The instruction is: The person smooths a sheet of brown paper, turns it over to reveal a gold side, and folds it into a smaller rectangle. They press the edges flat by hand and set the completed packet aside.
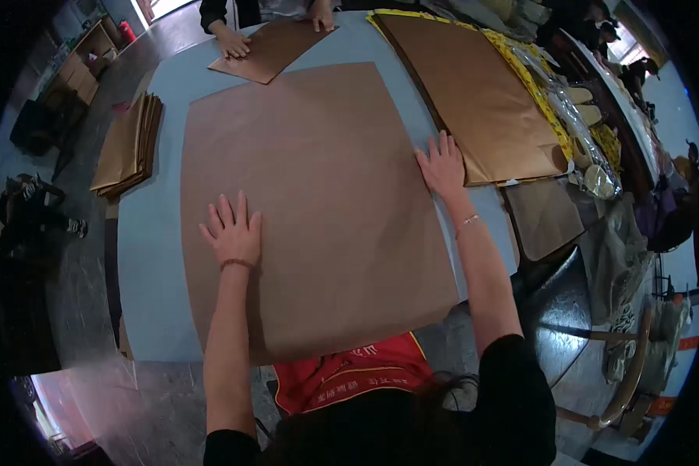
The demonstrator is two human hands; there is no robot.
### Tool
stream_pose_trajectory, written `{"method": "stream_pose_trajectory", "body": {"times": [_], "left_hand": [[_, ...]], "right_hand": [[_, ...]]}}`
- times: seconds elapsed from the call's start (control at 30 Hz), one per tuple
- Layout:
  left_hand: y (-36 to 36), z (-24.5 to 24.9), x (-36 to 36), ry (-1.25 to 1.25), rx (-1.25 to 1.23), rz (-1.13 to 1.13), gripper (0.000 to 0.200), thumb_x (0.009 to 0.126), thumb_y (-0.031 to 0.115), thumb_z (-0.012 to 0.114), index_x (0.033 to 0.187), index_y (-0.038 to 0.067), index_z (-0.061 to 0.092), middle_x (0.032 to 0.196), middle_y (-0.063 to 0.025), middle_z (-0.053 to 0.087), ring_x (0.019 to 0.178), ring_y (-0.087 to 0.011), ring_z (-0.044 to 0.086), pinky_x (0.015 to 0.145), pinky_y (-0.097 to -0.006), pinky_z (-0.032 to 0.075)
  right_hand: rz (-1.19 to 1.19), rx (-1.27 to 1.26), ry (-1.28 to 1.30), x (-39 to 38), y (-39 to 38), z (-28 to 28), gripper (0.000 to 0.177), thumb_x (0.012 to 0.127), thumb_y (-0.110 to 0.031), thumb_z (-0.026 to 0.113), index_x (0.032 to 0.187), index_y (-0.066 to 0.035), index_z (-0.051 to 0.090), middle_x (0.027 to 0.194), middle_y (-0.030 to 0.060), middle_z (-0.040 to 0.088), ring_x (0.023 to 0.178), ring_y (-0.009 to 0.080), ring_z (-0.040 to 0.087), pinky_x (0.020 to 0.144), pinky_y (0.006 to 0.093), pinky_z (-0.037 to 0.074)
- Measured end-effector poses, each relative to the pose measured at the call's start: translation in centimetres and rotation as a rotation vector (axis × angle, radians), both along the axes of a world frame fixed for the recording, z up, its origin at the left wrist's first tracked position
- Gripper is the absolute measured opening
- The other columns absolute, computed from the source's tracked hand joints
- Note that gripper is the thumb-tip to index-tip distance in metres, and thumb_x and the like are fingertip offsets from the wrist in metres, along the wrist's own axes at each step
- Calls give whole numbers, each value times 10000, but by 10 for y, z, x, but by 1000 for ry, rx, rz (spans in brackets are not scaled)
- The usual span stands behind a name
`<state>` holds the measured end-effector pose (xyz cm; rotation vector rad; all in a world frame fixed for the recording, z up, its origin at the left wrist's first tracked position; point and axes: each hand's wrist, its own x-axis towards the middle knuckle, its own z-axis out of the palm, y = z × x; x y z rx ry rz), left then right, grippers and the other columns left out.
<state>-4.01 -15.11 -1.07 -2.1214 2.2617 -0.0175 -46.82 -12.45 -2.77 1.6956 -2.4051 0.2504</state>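
Note:
A large sheet of brown paper (318, 194) lies spread on the pale blue table (149, 256), its near edge reaching over the table's front edge. My left hand (233, 234) rests flat on the left part of the sheet, fingers spread. At the sheet's right edge is my right hand (444, 167), fingers stretched out, close beside the stack of brown paper (466, 85). Neither hand grips anything.
Across the table, another person's hands (233, 45) press on a folded brown sheet (276, 50). Folded brown paper (128, 147) is piled at the left edge. Yellow-edged plastic wrapping (536, 74) lines the right stack. A dark chair (559, 311) stands at the near right.

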Motion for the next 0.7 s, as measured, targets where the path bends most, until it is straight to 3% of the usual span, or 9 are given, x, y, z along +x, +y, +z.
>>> {"method": "stream_pose_trajectory", "body": {"times": [0.03,0.1,0.23,0.33,0.37,0.5,0.6,0.7], "left_hand": [[-2,2,1,-12,12,22,578,983,523,304,1510,291,251,1580,-70,198,1452,-316,154,1144,-580,70],[0,-3,1,54,-35,-14,579,983,530,296,1509,292,254,1582,-75,191,1454,-314,149,1142,-590,67],[-1,-3,2,29,-11,-14,581,984,539,283,1510,295,250,1583,-77,184,1456,-314,143,1142,-592,68],[-4,-6,3,1,-7,-8,590,984,555,263,1516,302,226,1585,-66,178,1457,-313,138,1145,-587,78],[-5,-9,2,-3,12,1,590,984,555,263,1516,302,226,1585,-66,178,1457,-313,138,1145,-587,78],[-4,-8,5,35,-24,-20,585,983,557,256,1514,312,229,1585,-62,181,1456,-309,144,1142,-594,78],[-2,-7,0,23,-23,6,588,978,568,248,1512,321,229,1584,-51,186,1457,-305,144,1143,-588,81],[-4,-6,2,34,-33,-9,592,978,572,242,1515,326,215,1587,-44,178,1459,-303,140,1142,-586,80]], "right_hand": [[22,12,-12,16,6,6,606,987,-468,374,1421,-45,379,1531,164,274,1427,329,223,1152,524,153],[181,-216,-16,61,51,39,606,954,-435,465,1429,-68,378,1531,149,281,1414,328,259,1129,529,211],[686,181,-130,134,145,47,615,923,-406,520,1440,-103,382,1539,132,277,1428,319,235,1162,512,145],[727,240,-149,130,195,29,608,922,-389,521,1450,-125,375,1542,124,273,1432,311,229,1169,511,126],[581,310,-130,116,207,32,611,927,-390,509,1464,-141,357,1549,121,261,1435,311,224,1169,512,124],[58,186,-20,67,265,1,623,977,-421,452,1500,-124,286,1572,139,193,1449,326,178,1145,564,106],[117,20,-59,95,241,10,631,981,-427,440,1499,-103,282,1565,162,199,1446,331,183,1137,583,88],[343,32,-72,130,206,18,576,989,-448,410,1485,-167,329,1558,127,229,1438,320,204,1147,571,86]]}}
